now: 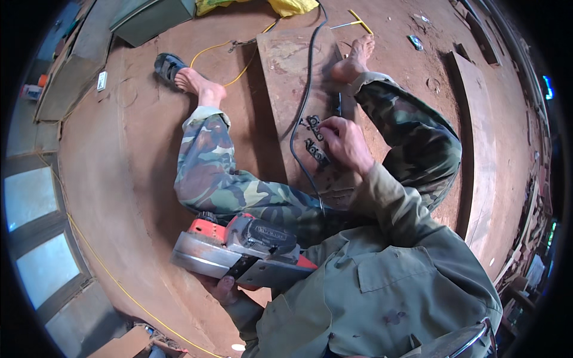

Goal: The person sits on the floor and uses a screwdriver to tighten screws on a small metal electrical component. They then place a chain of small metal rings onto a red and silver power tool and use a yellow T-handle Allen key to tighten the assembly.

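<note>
In my left hand (223, 290), low at the left, is a red and black electric planer (243, 246), turned so its metal sole shows. The fingers wrap under its body, mostly hidden by it. My right hand (348, 142) reaches over a wooden board (286, 65) between my legs. Its thumb and fingers are pinched at a small black metal part (314, 127) with round screw heads. A second black metal part (316, 151) of similar shape lies just nearer on the board. A dark cable (307, 89) runs along the board beside both parts.
A yellow-handled T-wrench (360, 22) lies beyond the board, near my right foot. A yellow cord (242, 73) crosses the floor beside my sandalled left foot. A long plank (479, 143) lies at the right, a grey-green box (152, 21) and yellow sack (292, 6) at the far end.
</note>
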`<state>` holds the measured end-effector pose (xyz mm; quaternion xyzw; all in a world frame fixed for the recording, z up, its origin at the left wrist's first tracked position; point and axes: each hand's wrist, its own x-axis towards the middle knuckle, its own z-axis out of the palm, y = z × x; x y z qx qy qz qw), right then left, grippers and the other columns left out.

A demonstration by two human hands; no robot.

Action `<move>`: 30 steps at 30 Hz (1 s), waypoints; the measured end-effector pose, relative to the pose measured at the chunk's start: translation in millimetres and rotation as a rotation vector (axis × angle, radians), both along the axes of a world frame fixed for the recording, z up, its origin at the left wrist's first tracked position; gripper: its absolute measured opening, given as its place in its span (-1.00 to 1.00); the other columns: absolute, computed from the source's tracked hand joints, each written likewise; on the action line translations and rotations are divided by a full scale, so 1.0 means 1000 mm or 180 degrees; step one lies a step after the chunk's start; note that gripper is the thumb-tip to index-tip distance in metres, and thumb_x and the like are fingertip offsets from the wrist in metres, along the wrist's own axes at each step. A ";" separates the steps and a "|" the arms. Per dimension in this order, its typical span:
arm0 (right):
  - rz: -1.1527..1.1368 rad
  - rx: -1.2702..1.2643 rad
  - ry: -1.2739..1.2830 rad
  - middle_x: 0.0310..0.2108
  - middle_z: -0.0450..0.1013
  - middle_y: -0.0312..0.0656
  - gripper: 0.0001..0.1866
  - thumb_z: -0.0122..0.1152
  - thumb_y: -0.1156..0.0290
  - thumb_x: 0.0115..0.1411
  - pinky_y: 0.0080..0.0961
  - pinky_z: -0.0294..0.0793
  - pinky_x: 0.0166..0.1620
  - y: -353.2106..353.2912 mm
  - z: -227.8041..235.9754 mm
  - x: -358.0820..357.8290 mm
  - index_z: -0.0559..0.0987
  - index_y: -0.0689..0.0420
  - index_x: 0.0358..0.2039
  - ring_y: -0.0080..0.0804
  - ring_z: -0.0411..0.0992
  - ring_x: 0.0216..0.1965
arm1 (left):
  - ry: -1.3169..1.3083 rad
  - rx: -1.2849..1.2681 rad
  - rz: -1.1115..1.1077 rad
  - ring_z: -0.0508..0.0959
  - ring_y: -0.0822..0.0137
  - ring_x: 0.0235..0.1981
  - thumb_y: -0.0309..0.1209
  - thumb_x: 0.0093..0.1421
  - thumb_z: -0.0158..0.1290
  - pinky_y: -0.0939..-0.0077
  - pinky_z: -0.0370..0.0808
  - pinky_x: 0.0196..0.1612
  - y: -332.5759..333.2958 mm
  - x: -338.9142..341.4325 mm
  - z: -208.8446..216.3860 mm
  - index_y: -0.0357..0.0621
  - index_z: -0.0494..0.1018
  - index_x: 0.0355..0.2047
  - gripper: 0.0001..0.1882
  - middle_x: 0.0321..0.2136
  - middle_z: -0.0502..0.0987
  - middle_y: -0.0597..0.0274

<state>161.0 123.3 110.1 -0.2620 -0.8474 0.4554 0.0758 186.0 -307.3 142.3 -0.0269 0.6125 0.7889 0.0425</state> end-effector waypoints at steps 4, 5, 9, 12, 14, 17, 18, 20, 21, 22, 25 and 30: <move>-0.0073 0.0846 -0.1233 -0.26 0.71 0.10 -0.63 0.39 0.15 0.27 -0.09 0.64 -0.04 0.032 -0.077 -0.009 0.75 0.23 -0.13 0.05 0.70 -0.14 | -0.0228 -0.0047 0.0061 0.32 -0.11 0.41 -0.31 -0.12 0.50 -0.12 0.34 0.44 0.000 0.004 -0.001 -0.14 -0.10 0.63 0.38 0.44 0.24 -0.10; 0.0033 0.0889 -0.1540 -0.07 0.68 0.12 -0.57 0.51 0.06 0.19 0.00 0.67 0.02 0.031 -0.087 -0.011 0.73 0.16 -0.12 0.13 0.67 -0.02 | -0.0303 -0.0067 0.0079 0.32 -0.11 0.40 -0.31 -0.13 0.51 -0.12 0.34 0.44 0.001 0.004 0.001 -0.14 -0.11 0.63 0.39 0.44 0.24 -0.09; 0.0075 0.1295 -0.2096 0.06 0.61 0.17 -0.40 0.51 0.00 0.20 0.02 0.68 0.04 0.018 -0.105 -0.018 0.65 0.26 0.02 0.17 0.67 0.01 | -0.0161 -0.0046 0.0249 0.33 -0.10 0.40 -0.29 -0.14 0.53 -0.12 0.34 0.44 0.006 0.004 0.000 -0.13 -0.10 0.63 0.41 0.45 0.24 -0.08; -0.0052 0.1303 -0.2114 0.07 0.60 0.17 -0.38 0.50 -0.02 0.22 0.04 0.66 0.05 0.016 -0.108 -0.021 0.61 0.27 0.02 0.18 0.65 0.02 | -0.0182 -0.0057 0.0192 0.32 -0.09 0.41 -0.27 -0.14 0.52 -0.12 0.34 0.45 0.005 0.001 0.000 -0.10 -0.12 0.63 0.41 0.46 0.23 -0.07; -0.0111 0.1275 -0.2103 0.06 0.60 0.16 -0.40 0.50 -0.02 0.21 0.04 0.64 0.07 0.020 -0.111 -0.021 0.60 0.26 0.00 0.17 0.64 0.03 | -0.0191 -0.0041 0.0104 0.32 -0.09 0.42 -0.25 -0.14 0.51 -0.12 0.34 0.45 0.005 0.000 0.001 -0.09 -0.12 0.64 0.41 0.46 0.22 -0.08; -0.0142 0.1075 -0.2044 0.03 0.63 0.17 -0.42 0.51 0.03 0.17 0.01 0.64 0.09 0.028 -0.120 -0.019 0.62 0.26 -0.02 0.16 0.65 0.05 | -0.0284 0.0021 0.0084 0.30 -0.10 0.43 -0.23 -0.14 0.51 -0.11 0.32 0.46 0.011 0.001 0.005 -0.08 -0.13 0.64 0.41 0.47 0.20 -0.09; -0.0136 0.0922 -0.2018 0.01 0.64 0.19 -0.44 0.51 0.06 0.16 0.01 0.65 0.09 0.032 -0.123 -0.019 0.62 0.27 -0.02 0.17 0.65 0.05 | -0.0233 0.0152 0.0021 0.29 -0.10 0.44 -0.28 -0.13 0.49 -0.10 0.29 0.48 0.013 0.000 0.006 -0.08 -0.14 0.64 0.40 0.48 0.20 -0.09; -0.0277 0.0724 -0.1827 -0.08 0.67 0.21 -0.50 0.48 0.15 0.11 -0.01 0.65 0.08 0.036 -0.127 -0.018 0.63 0.27 -0.08 0.16 0.65 0.05 | -0.0277 0.0198 -0.0006 0.29 -0.10 0.44 -0.33 -0.12 0.48 -0.11 0.28 0.48 0.018 -0.002 0.010 -0.07 -0.16 0.64 0.40 0.48 0.19 -0.09; -0.0298 0.0549 -0.1827 -0.09 0.67 0.18 -0.50 0.49 0.17 0.08 -0.04 0.64 0.07 0.038 -0.128 -0.017 0.63 0.26 -0.07 0.13 0.65 0.03 | -0.0277 0.0257 -0.0009 0.29 -0.10 0.44 -0.35 -0.11 0.47 -0.11 0.27 0.49 0.020 -0.003 0.013 -0.07 -0.17 0.64 0.40 0.49 0.18 -0.10; -0.0344 0.0413 -0.1768 -0.11 0.68 0.14 -0.49 0.51 0.19 0.06 -0.07 0.63 0.07 0.039 -0.128 -0.016 0.62 0.24 -0.07 0.10 0.65 0.01 | -0.0167 0.0308 -0.0118 0.28 -0.10 0.46 -0.40 -0.10 0.46 -0.10 0.28 0.49 0.022 -0.007 0.014 -0.07 -0.16 0.64 0.38 0.50 0.18 -0.11; -0.0498 -0.0177 -0.1192 -0.21 0.67 -0.01 -0.58 0.51 0.27 0.10 -0.22 0.65 -0.12 0.041 -0.116 -0.008 0.62 0.22 -0.11 -0.12 0.67 -0.21 | -0.0034 0.0336 -0.0277 0.27 -0.11 0.48 -0.41 -0.09 0.47 -0.09 0.28 0.49 0.029 -0.010 0.021 -0.08 -0.14 0.64 0.37 0.50 0.18 -0.11; -0.0655 -0.2838 -0.0260 -0.28 0.58 -0.25 -0.77 0.37 0.43 0.35 -0.48 0.56 -0.35 0.033 -0.057 0.004 0.57 0.18 -0.04 -0.44 0.59 -0.41 | -0.0011 -0.0039 -0.0379 0.29 -0.09 0.47 -0.24 -0.11 0.47 -0.07 0.29 0.51 0.042 -0.010 0.031 -0.15 -0.11 0.64 0.38 0.49 0.20 -0.08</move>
